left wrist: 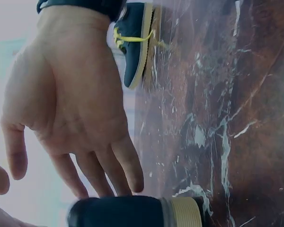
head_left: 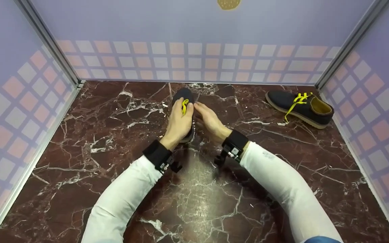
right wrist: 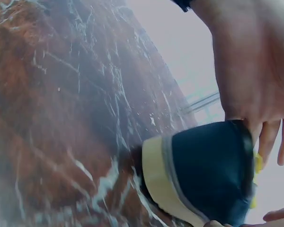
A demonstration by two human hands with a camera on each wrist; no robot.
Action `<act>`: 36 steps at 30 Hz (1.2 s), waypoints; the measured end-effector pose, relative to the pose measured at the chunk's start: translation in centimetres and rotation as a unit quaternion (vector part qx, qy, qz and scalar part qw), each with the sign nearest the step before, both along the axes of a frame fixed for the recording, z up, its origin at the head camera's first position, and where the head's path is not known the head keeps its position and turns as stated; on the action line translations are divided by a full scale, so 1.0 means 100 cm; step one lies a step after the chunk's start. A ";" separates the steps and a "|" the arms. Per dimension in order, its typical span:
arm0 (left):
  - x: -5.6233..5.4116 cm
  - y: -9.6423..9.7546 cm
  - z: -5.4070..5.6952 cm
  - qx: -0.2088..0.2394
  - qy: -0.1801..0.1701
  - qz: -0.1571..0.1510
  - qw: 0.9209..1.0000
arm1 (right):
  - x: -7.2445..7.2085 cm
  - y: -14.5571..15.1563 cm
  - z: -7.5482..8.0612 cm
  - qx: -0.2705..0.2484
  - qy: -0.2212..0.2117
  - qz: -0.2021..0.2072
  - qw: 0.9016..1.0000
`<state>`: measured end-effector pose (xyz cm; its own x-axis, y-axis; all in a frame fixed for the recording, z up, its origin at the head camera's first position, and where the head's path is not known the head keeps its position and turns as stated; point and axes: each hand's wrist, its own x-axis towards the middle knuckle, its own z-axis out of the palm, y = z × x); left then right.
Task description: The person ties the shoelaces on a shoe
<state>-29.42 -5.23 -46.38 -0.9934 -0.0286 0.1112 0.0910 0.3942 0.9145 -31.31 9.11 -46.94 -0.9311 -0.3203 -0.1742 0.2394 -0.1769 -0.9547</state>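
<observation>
A dark navy shoe (head_left: 183, 94) with yellow laces (head_left: 184, 107) stands upright on the floor, its toe toward the back wall. My left hand (head_left: 178, 122) lies over the top of it, thumb and fingers reaching forward on either side of the laces. In the right wrist view that hand (right wrist: 258, 66) has straight fingers above the shoe's heel (right wrist: 210, 165). To the shoe's right is my right hand (head_left: 211, 119), palm turned toward the shoe. Its fingers (left wrist: 125, 158) extend fairly straight in the left wrist view, partly behind the shoe (left wrist: 123, 213); whether they touch it cannot be seen.
A matching navy shoe (head_left: 301, 107) sits at the back right, toe pointing left, its yellow lace hanging over the side. Dark red marble-patterned floor (head_left: 113, 189) lies between a back wall (head_left: 194, 30) and two side walls with pastel squares.
</observation>
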 end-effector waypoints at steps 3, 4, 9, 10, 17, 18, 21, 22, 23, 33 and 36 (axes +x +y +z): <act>0.015 0.006 0.010 -0.024 0.018 -0.024 0.999 | 0.003 0.013 0.002 0.029 0.027 0.001 0.999; 0.018 0.008 0.011 -0.031 0.027 -0.029 0.999 | 0.004 0.017 0.003 0.038 0.035 0.001 0.999; 0.027 0.014 0.012 -0.043 0.053 -0.061 0.996 | 0.007 0.033 0.006 0.073 0.058 -0.002 0.996; 0.027 0.015 0.010 -0.040 0.060 -0.069 0.995 | 0.007 0.036 0.006 0.084 0.063 -0.006 0.994; 0.015 0.019 -0.029 -0.068 0.122 -0.101 0.985 | 0.003 0.056 0.008 0.167 0.127 -0.022 0.977; 0.021 0.020 -0.021 -0.071 0.117 -0.103 0.985 | 0.002 0.059 0.009 0.177 0.135 -0.025 0.975; 0.029 0.022 -0.015 -0.069 0.104 -0.116 0.985 | -0.001 0.068 0.012 0.198 0.156 -0.034 0.967; 0.030 0.023 -0.015 -0.075 0.099 -0.116 0.986 | -0.003 0.071 0.012 0.204 0.160 -0.037 0.965; 0.032 0.023 -0.012 -0.071 0.086 -0.122 0.986 | -0.004 0.075 0.013 0.207 0.163 -0.040 0.964; 0.006 0.030 -0.066 -0.105 0.051 -0.154 0.981 | -0.011 0.122 0.017 0.325 0.212 -0.079 0.918; 0.003 0.031 -0.074 -0.110 0.039 -0.159 0.980 | -0.017 0.138 0.015 0.355 0.224 -0.099 0.902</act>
